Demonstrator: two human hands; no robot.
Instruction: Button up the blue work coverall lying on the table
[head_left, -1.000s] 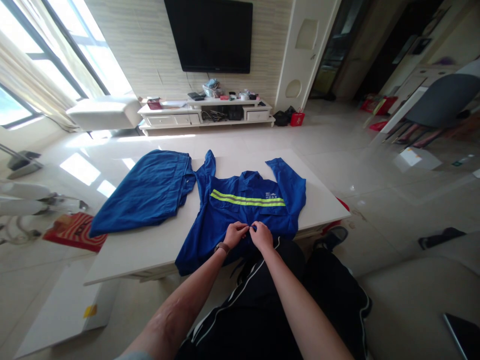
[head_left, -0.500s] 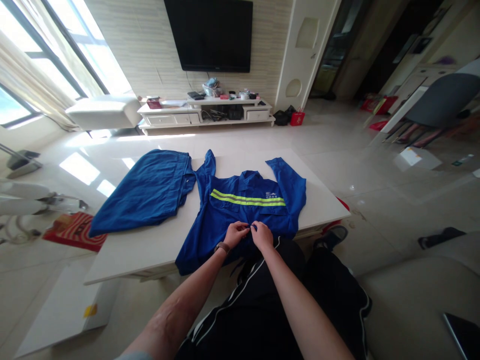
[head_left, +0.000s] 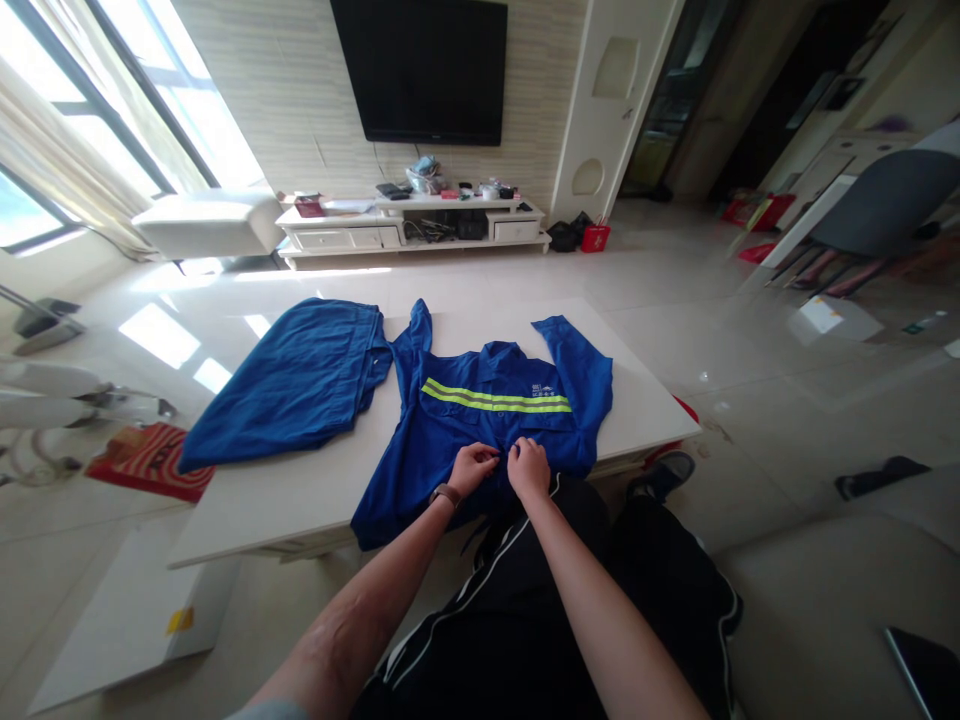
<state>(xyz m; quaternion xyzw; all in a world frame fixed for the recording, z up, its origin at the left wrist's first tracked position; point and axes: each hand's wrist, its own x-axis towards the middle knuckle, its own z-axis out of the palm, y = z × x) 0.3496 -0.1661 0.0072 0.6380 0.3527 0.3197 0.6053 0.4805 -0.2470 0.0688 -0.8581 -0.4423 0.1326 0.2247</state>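
Note:
A blue work jacket [head_left: 450,440] with a yellow and grey reflective stripe lies spread on the white table [head_left: 285,510], its collar at the far side. Both hands are at the lower front of the jacket. My left hand [head_left: 474,467], with a band on the wrist, has its fingers pinched on the jacket's front. Just right of it, my right hand [head_left: 529,467] is closed on the jacket cloth, a small gap between the two hands. Folded blue trousers [head_left: 292,375] lie on the table's left part.
A red paper bag [head_left: 154,460] stands by the table's left end. Beyond the table are a low white cabinet [head_left: 345,238] and a wall television [head_left: 431,70]. My legs in black trousers [head_left: 487,640] are close to the near edge.
My right hand has moved slightly to the right, away from my left hand. My left hand and the clothes are nearly unchanged.

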